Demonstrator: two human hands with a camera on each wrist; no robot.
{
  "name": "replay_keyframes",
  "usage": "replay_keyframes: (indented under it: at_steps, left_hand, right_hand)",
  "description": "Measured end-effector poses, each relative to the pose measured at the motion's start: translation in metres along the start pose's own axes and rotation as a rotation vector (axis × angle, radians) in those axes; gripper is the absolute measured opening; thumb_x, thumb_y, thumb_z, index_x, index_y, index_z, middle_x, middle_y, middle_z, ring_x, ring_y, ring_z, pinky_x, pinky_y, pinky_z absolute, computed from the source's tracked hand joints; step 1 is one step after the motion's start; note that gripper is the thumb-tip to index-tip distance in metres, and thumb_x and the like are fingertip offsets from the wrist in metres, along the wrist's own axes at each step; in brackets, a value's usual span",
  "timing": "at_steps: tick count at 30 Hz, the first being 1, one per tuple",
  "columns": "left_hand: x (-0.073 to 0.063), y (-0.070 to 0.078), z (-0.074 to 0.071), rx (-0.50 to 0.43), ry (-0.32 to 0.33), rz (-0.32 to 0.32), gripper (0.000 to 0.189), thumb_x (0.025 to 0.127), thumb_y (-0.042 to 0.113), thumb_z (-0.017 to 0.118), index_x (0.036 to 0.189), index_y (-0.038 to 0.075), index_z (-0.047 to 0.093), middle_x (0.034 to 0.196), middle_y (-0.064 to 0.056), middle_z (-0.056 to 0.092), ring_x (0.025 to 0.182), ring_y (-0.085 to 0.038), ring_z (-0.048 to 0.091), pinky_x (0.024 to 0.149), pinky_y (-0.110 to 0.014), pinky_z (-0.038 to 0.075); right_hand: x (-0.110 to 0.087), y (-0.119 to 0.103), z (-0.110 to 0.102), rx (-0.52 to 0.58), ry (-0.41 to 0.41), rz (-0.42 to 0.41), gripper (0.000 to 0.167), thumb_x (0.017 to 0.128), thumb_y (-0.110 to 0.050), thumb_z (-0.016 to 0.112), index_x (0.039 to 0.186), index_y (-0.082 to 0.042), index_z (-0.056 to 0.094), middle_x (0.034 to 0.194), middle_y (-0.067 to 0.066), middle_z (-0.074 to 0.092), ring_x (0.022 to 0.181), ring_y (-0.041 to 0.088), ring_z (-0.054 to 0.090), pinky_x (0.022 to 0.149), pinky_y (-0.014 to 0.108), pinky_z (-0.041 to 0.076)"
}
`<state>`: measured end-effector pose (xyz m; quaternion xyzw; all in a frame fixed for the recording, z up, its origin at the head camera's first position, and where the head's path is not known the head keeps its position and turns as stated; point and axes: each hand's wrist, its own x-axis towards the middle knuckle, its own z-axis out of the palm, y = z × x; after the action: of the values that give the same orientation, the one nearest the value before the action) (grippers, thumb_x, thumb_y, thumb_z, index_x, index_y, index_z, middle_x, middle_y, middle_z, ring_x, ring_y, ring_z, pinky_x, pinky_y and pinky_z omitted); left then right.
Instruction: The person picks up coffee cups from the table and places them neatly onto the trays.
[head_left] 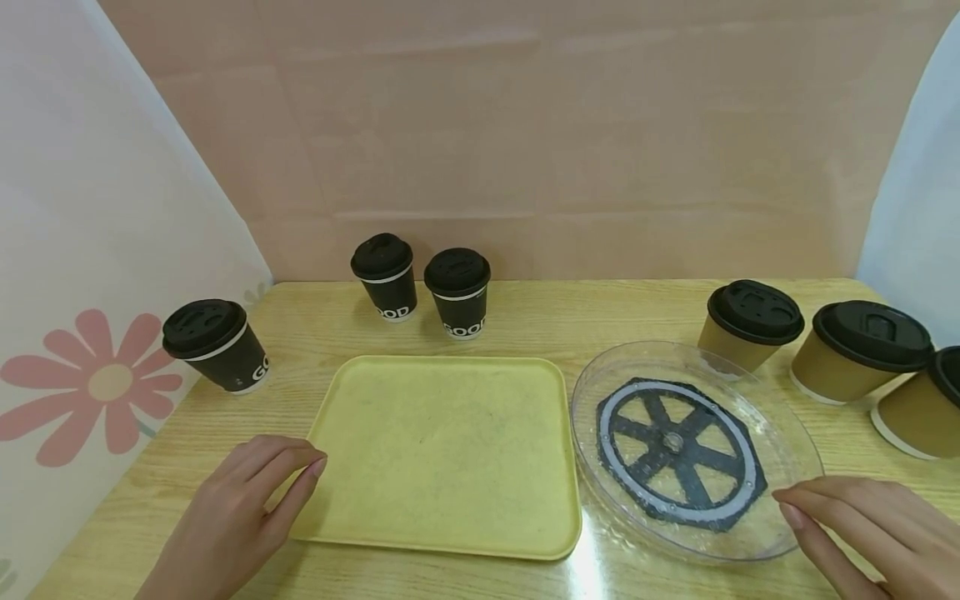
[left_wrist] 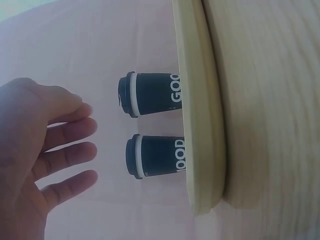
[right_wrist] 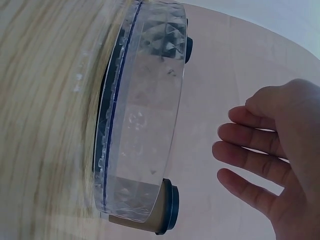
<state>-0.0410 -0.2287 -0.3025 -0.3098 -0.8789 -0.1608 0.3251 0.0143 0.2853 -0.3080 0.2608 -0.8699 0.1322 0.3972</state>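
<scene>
My left hand [head_left: 243,504] hovers beside the left edge of a yellow rectangular tray [head_left: 450,458], fingers loosely bent and holding nothing. In the left wrist view that hand [left_wrist: 45,145] is apart from the tray's rim [left_wrist: 200,110]. My right hand [head_left: 877,533] is at the right rim of a round clear plastic turntable [head_left: 585,433] with a dark spoked base [head_left: 648,492]. The right wrist view shows this hand [right_wrist: 265,155] a short way off the clear wall [right_wrist: 150,115], with nothing in its fingers.
Two black lidded paper cups [head_left: 392,292] [head_left: 463,312] stand behind the tray. Another black cup [head_left: 225,354] is at the left. Three brown cups with black lids [head_left: 738,342] [head_left: 840,371] [head_left: 915,417] stand at the right. A flowered cloth [head_left: 112,208] hangs along the left side.
</scene>
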Motion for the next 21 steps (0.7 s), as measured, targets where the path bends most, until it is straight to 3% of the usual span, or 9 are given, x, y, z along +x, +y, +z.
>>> replay_keyframes:
  at_steps: [8, 13, 21]
  left_hand:
    - [0.0004, -0.0003, 0.001, 0.005, 0.009, 0.012, 0.045, 0.103, 0.044, 0.039, 0.086, 0.017, 0.07, 0.085, 0.009, 0.065, 0.081, -0.011, 0.059, 0.084, -0.015, 0.043]
    - [-0.0016, -0.0019, 0.004, 0.04, 0.02, 0.011, 0.049, 0.103, 0.048, 0.037, 0.084, 0.018, 0.07, 0.084, 0.011, 0.065, 0.078, -0.01, 0.059, 0.079, -0.017, 0.046]
    - [-0.003, -0.0029, 0.0052, 0.041, 0.009, 0.009, 0.049, 0.103, 0.048, 0.036, 0.085, 0.018, 0.071, 0.085, 0.011, 0.065, 0.079, -0.01, 0.059, 0.078, -0.019, 0.046]
  right_hand:
    - [-0.0008, -0.0022, -0.0008, -0.02, -0.01, 0.027, 0.057, 0.099, -0.053, 0.045, 0.069, -0.014, 0.074, 0.064, -0.004, 0.066, 0.061, -0.003, 0.056, 0.062, 0.005, 0.045]
    - [0.0001, -0.0007, -0.0014, 0.001, 0.003, 0.003, 0.056, 0.099, -0.051, 0.047, 0.07, -0.012, 0.075, 0.065, -0.003, 0.067, 0.062, -0.002, 0.057, 0.063, 0.006, 0.045]
    - [0.001, 0.002, -0.0022, 0.043, 0.059, -0.016, 0.055, 0.098, -0.048, 0.05, 0.069, -0.009, 0.074, 0.065, -0.002, 0.066, 0.062, -0.002, 0.056, 0.063, 0.005, 0.044]
